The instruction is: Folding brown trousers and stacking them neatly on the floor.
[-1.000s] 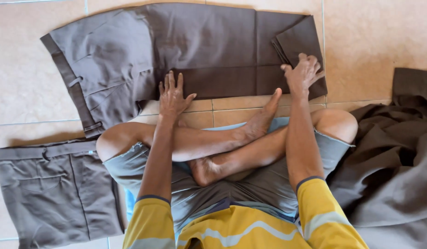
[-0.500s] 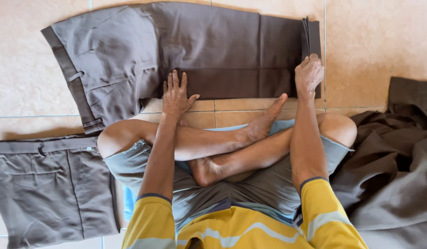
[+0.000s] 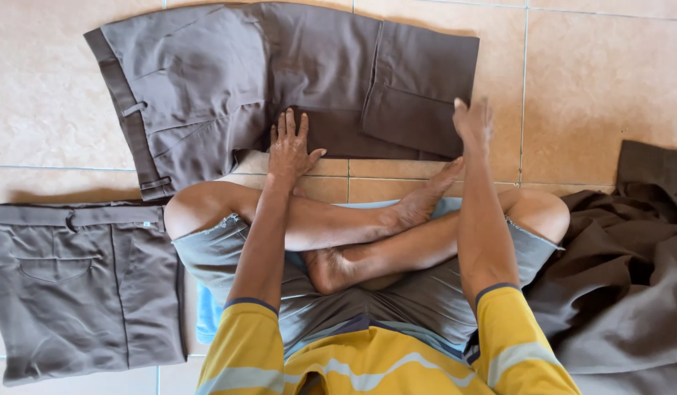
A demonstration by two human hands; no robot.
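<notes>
A pair of brown trousers (image 3: 229,88) lies spread on the tiled floor in front of my crossed legs, waistband to the left. Its leg ends are folded back over themselves at the right into a flap (image 3: 419,95). My left hand (image 3: 289,146) rests flat on the trousers' lower middle edge, fingers spread. My right hand (image 3: 472,123) lies on the folded flap at its right end, fingers together, pressing down. Neither hand grips the cloth.
A folded pair of brown trousers (image 3: 79,285) lies on the floor at my left. A heap of dark brown cloth (image 3: 623,278) sits at my right. Beige floor tiles (image 3: 602,80) surround the trousers. I sit cross-legged on a blue mat (image 3: 207,314).
My right hand has carried the trouser leg ends leftward, so the folded flap is wider and now lies flat. The left hand has stayed pressed in place.
</notes>
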